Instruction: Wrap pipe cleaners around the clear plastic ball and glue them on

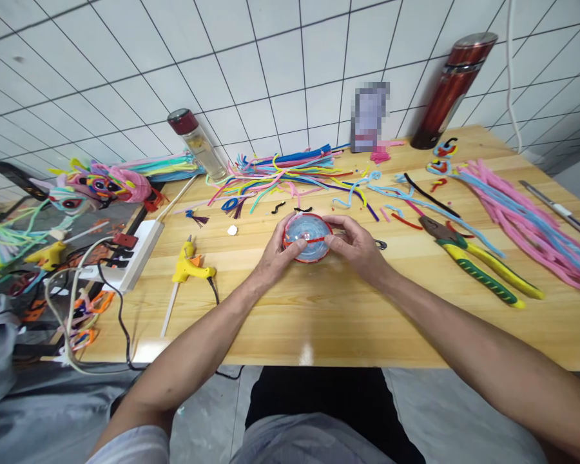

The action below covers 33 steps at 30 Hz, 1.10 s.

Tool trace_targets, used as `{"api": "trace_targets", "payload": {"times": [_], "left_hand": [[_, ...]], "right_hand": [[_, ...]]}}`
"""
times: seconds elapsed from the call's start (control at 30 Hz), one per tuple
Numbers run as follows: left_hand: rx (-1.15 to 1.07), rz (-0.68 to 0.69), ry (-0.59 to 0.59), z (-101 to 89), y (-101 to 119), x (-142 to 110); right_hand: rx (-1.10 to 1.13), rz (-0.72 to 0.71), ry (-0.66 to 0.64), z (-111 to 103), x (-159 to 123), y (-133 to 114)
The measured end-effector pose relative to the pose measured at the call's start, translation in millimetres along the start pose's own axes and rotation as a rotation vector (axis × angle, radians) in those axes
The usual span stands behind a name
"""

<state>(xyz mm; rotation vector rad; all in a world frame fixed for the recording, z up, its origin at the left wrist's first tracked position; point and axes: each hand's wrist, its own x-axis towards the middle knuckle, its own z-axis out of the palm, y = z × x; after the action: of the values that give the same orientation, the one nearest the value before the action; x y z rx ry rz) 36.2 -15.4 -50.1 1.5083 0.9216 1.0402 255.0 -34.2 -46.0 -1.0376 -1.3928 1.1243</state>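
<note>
A round, bluish, see-through disc (pixel 308 227) with a red rim is held between my two hands above the middle of the wooden table. A thin red strip (pixel 315 240) runs across its face. My left hand (pixel 281 247) grips the left edge, its thumb on the face near the strip's left end. On the right edge, my right hand (pixel 352 241) has closed its fingers around the rim, with the thumb pressing by the strip's right end. The fingers behind the disc are partly hidden. Small black fuzzy pieces (pixel 279 207) lie just beyond it.
A yellow glue gun (pixel 191 265) lies left, near a white power strip (pixel 138 254). Green-yellow pliers (pixel 478 258), a utility knife (pixel 555 206) and pink-blue pipe cleaners (pixel 526 222) lie right. More pipe cleaners (pixel 280 169), a glass bottle (pixel 198 145) and a red thermos (pixel 452 90) stand behind.
</note>
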Motion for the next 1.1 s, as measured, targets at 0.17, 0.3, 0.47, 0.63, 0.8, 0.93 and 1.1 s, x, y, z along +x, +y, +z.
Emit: {"api": "trace_targets", "payload": {"times": [0.17,0.3,0.47,0.63,0.8,0.93,1.1], "left_hand": [[-0.039,-0.025,0.006,0.2,2.9,1.2],[-0.076,-0.025,-0.023,-3.6,-4.0,2.0],[-0.089,-0.014,-0.036,-5.8,-9.2,3.0],[-0.036,-0.028,-0.005,-3.0,-4.2,0.7],[0.043,-0.013,0.067,3.6,4.2,0.5],[0.053,-0.027,0.079,7.0,8.9,1.1],[0.056,-0.020,0.084,7.0,6.3,1.2]], "right_hand": [[0.079,0.018,-0.017,-2.9,3.3,4.9],[0.102,0.024,-0.025,-3.0,4.6,6.8],[0.133,0.040,-0.014,-2.0,5.9,7.8],[0.131,0.040,-0.013,-0.2,4.7,5.0],[0.092,-0.044,0.080,1.4,0.2,-1.5],[-0.019,-0.225,0.199,-4.6,-2.1,-4.9],[-0.186,-0.271,0.209,-8.2,-4.4,-9.6]]}}
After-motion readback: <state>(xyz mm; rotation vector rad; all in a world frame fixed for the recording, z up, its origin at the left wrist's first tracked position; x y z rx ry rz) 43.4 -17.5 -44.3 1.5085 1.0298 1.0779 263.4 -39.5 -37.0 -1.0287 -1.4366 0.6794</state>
